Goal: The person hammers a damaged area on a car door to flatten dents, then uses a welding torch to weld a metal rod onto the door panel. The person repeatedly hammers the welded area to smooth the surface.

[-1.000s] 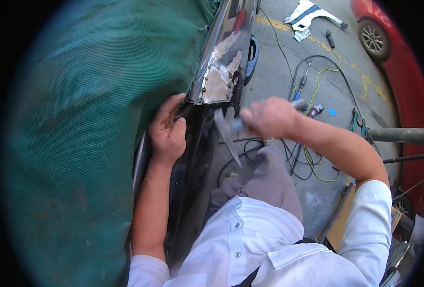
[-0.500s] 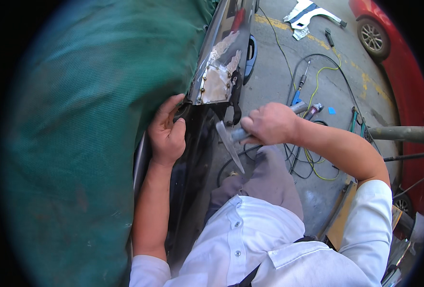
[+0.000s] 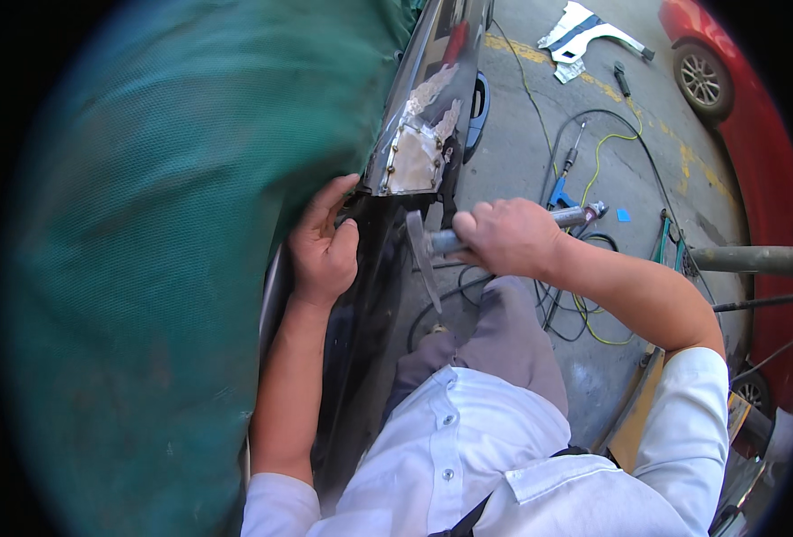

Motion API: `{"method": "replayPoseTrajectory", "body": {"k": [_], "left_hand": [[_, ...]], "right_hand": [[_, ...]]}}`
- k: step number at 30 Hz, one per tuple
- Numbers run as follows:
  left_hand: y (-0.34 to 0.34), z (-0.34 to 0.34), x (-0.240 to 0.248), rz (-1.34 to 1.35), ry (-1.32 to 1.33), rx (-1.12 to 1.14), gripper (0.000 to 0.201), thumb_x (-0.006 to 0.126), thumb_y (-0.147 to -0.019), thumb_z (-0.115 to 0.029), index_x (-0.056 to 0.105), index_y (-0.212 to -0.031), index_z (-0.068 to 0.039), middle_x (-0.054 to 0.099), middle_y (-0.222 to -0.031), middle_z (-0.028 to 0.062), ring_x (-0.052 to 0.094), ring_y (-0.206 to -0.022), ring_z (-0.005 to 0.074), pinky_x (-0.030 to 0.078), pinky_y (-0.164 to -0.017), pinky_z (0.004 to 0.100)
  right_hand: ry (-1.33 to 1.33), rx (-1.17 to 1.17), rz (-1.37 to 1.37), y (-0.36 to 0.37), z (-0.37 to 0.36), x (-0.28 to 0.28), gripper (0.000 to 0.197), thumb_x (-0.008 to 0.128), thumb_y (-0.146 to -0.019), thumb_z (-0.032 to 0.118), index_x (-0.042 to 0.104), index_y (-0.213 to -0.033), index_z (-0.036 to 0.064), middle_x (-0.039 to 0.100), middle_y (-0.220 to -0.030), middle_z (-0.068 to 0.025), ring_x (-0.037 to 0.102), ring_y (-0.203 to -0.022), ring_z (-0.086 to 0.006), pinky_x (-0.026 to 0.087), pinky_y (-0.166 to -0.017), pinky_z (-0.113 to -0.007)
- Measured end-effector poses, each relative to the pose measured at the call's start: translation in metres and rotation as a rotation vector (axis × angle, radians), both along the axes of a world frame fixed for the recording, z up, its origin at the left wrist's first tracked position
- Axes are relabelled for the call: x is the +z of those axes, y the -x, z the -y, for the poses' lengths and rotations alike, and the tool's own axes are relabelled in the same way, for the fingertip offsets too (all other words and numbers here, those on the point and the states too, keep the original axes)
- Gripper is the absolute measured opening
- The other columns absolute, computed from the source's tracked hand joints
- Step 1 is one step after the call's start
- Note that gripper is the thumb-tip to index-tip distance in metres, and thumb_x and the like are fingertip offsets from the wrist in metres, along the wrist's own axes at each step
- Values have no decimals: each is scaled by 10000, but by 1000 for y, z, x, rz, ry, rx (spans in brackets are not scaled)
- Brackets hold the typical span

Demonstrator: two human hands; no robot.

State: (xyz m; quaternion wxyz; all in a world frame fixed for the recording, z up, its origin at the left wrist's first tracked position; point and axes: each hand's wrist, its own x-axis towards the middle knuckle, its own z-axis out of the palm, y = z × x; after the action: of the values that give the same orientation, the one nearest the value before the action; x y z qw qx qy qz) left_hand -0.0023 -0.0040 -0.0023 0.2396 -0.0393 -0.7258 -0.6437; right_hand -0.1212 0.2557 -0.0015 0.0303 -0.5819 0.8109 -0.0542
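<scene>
nr. weld-dotted patch (image 3: 412, 166) on dk. car bodywork (image 3: 371, 273), clutching hammer (image 3: 447, 242) w/ r. hand (image 3: 511, 234); holding l. hand (image 3: 323, 255) at bodywork edge, can't tell if gripping. on floor (image 3: 514, 152), can see yellow paint marks (image 3: 523, 48).

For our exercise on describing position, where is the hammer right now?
In the head view, the hammer is near the centre, gripped in the right hand, below the silvery metal patch and right of the left hand.

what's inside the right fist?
The handle of a hammer, gripped by the right hand. The handle shows on both sides of the fist, with the head on the left. The stretch inside the grip is covered and can't be seen.
</scene>
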Motion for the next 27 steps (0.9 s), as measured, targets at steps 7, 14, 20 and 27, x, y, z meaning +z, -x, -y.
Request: {"method": "replayPoseTrajectory", "body": {"k": [7, 14, 20, 27], "left_hand": [[1, -5, 1, -12, -10, -14, 556, 447, -848, 168, 571, -1376, 45, 615, -1382, 126, 566, -1343, 231, 393, -1180, 366], [0, -5, 1, 36, -11, 17, 564, 440, -842, 172, 575, -1374, 43, 612, -1387, 127, 561, -1348, 234, 383, -1192, 368], [1, -5, 1, 7, -12, 3, 562, 442, -837, 172, 580, -1366, 44, 613, -1387, 135, 559, -1349, 234, 384, -1192, 376], [1, -5, 0, -9, 7, -1, 557, 442, -839, 166, 579, -1365, 46, 618, -1380, 133, 562, -1344, 237, 391, -1185, 374]], "right_hand": [[-120, 219, 134, -24, 3, 30, 399, 626, -975, 455, 595, -959, 58, 677, -800, -136, 731, -767, -334, 587, -637, -439], [-154, -139, 208, -2, 11, 32, 458, 627, -958, 515, 602, -982, 58, 701, -823, -150, 727, -797, -351, 583, -678, -474], [-17, 79, 116, -11, 6, 24, 447, 621, -964, 512, 596, -941, 66, 693, -811, -143, 716, -761, -371, 577, -674, -477], [-102, 47, 194, -8, 15, 39, 459, 613, -964, 526, 606, -952, 67, 711, -843, -148, 723, -775, -375, 581, -667, -486]]}}
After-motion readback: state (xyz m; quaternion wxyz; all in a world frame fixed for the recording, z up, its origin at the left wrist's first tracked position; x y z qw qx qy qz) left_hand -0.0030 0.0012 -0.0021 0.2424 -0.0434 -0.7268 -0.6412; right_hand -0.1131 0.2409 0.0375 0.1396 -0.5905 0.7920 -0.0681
